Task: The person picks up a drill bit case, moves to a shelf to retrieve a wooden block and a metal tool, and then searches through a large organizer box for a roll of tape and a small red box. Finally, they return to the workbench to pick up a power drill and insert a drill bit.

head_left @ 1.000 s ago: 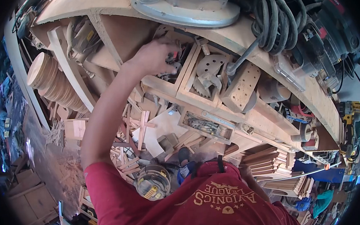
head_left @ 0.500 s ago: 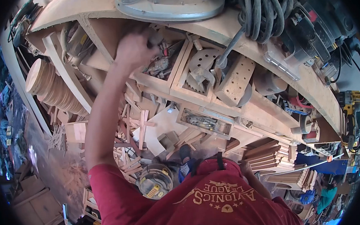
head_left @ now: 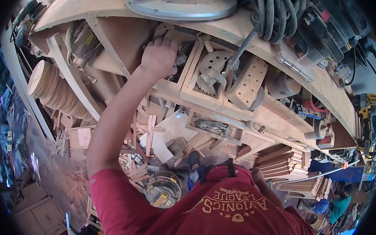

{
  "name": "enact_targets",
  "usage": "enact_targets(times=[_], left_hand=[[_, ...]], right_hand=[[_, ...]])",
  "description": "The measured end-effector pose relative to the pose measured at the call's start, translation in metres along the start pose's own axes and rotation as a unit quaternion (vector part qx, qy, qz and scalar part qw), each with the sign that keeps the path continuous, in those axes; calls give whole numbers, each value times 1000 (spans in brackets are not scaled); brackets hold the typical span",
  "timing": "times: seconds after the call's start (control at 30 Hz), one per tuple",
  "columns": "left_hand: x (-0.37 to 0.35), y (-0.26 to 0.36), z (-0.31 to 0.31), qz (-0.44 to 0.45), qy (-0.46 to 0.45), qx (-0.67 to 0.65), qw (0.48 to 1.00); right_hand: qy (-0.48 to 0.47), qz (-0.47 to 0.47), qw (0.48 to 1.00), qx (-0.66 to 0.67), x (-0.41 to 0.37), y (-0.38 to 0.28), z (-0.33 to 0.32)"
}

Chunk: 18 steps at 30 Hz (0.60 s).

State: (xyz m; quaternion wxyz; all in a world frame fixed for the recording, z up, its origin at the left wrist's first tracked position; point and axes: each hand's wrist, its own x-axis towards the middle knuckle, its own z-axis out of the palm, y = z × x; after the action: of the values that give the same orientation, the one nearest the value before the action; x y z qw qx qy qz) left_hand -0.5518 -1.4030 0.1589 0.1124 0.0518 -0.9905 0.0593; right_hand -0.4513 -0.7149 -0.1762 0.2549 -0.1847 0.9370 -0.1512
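My left hand (head_left: pixel 160 56) reaches into an open wooden compartment under the bench top. Its fingers curl downward among loose metal parts (head_left: pixel 183 53), and whatever they grip is hidden beneath the palm. Right of it, another compartment holds a perforated sanding disc (head_left: pixel 214 63) and a toothed blade (head_left: pixel 207 87). A wooden block with drilled holes (head_left: pixel 248 81) lies beside these. My right hand (head_left: pixel 256 174) hangs low at my side, mostly covered by my red shirt, so its fingers cannot be made out.
A sander-like machine base (head_left: pixel 181 10) and a coiled cable (head_left: pixel 274 17) rest on the curved bench top (head_left: pixel 74 10). Stacked wooden discs (head_left: pixel 55 89) stand at left. Below lie a small tray of bits (head_left: pixel 214 131), wood offcuts (head_left: pixel 150 132) and a round dusty machine (head_left: pixel 162 189).
My left hand, blurred before over the compartment, has shifted slightly right and down and now shows sharply with its fingers curled. My right hand stays low at my side.
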Motion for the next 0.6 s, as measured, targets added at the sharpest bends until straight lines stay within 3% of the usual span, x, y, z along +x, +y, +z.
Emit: enact_targets(times=[0.03,0.13,0.17,0.33,0.47,0.5,0.53,0.6], left_hand=[[2,-1,0,5,8,9,1000],[16,-11,-18,-56,-106,-55,991],[16,-26,-1,-9,-19,-84,996],[28,-30,6,-9,-59,-112,992],[20,-25,1,91,-38,-77,992],[24,-20,-3,37,-121,-42,991],[25,-20,-1,39,-117,-34,992],[26,-17,-3,44,-107,-18,993]], right_hand=[[5,-60,998,-22,1,0,0],[7,-85,994,-72,-1,-20,-13],[-7,-78,994,-81,-2,-11,-8],[-35,19,999,-29,-1,1,-1],[-41,-1,997,-69,2,-4,-8],[-40,18,997,-61,2,-7,-9],[-40,40,997,-52,-1,-16,-13],[-22,-14,998,-64,0,-4,-6]])
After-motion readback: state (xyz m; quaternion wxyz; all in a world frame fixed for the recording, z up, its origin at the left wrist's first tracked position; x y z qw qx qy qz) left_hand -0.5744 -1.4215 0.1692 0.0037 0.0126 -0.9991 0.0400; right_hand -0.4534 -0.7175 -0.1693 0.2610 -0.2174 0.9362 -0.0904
